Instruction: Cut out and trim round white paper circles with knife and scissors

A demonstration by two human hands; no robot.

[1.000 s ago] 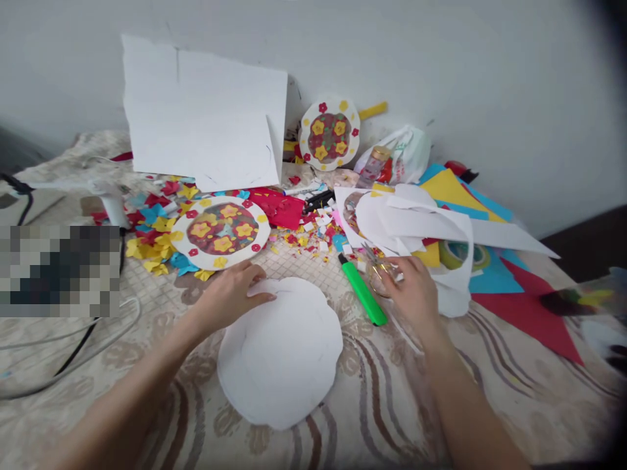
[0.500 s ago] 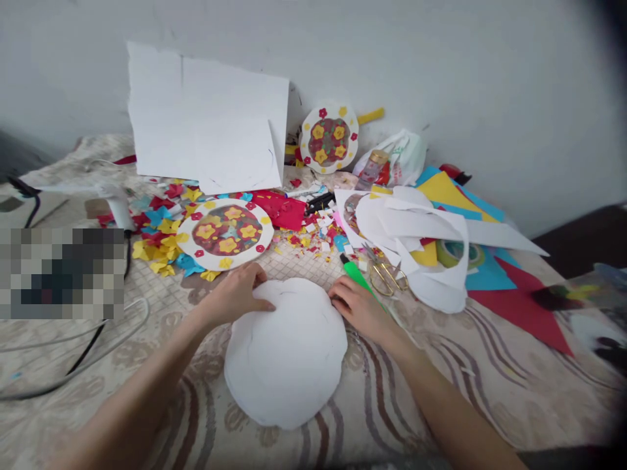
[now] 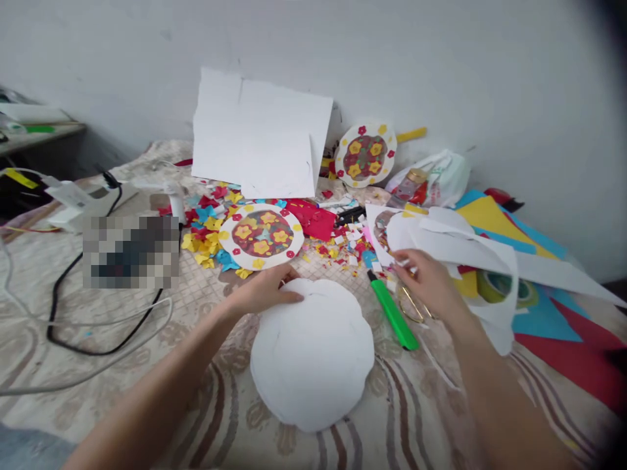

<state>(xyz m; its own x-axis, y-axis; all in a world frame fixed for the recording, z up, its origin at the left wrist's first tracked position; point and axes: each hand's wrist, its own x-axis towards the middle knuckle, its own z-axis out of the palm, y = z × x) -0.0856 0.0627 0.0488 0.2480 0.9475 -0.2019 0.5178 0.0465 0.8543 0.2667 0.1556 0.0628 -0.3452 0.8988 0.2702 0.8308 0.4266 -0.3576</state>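
Here, by the desk edge nearest us, our left hand is pinching white paper; our right hand is half-covering scissors, its grip unclear

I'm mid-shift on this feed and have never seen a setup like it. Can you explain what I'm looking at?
There is no machine here: these are a person's two bare hands. One head-worn camera looks forward and down at them.

The left hand grips the upper-left edge of a wavy-edged white paper disc. The right hand is by the gold-handled scissors; whether it holds anything is hard to tell.

On the patterned cloth lie a green tool with a black end, a flower-decorated disc, small folded paper pieces and coloured sheets.
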